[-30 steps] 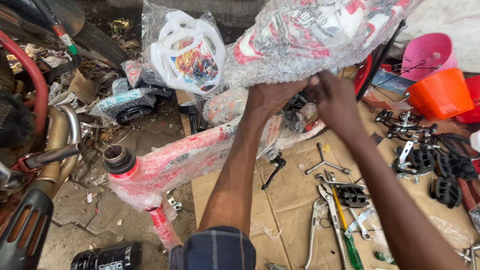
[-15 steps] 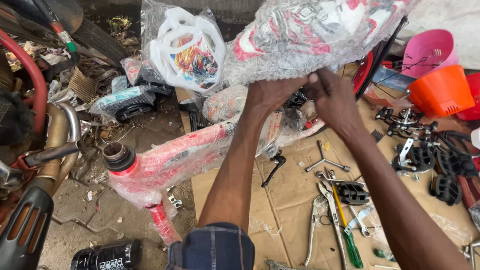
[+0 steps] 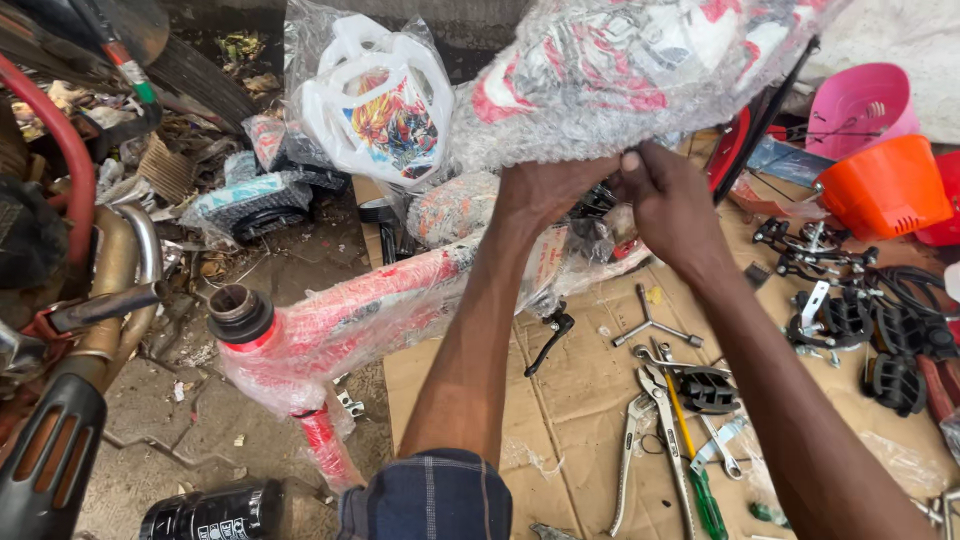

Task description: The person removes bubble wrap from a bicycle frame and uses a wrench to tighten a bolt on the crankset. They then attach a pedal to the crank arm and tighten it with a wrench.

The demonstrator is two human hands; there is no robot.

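Hands work at far centre: left hand (image 3: 545, 190) and right hand (image 3: 670, 205) both pinch bubble wrap (image 3: 640, 70) around the red frame (image 3: 370, 310). Tugging hard could likely topple the frame onto tools (image 3: 670, 400) nearby.

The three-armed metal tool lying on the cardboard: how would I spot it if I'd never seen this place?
Start at the flattened brown cardboard sheet spread on the ground right of the red bicycle frame wrapped in clear plastic. Just below the person's right hand lies the silver three-armed socket wrench. Unlike the pliers and green-handled screwdriver nearby, it forms a Y.
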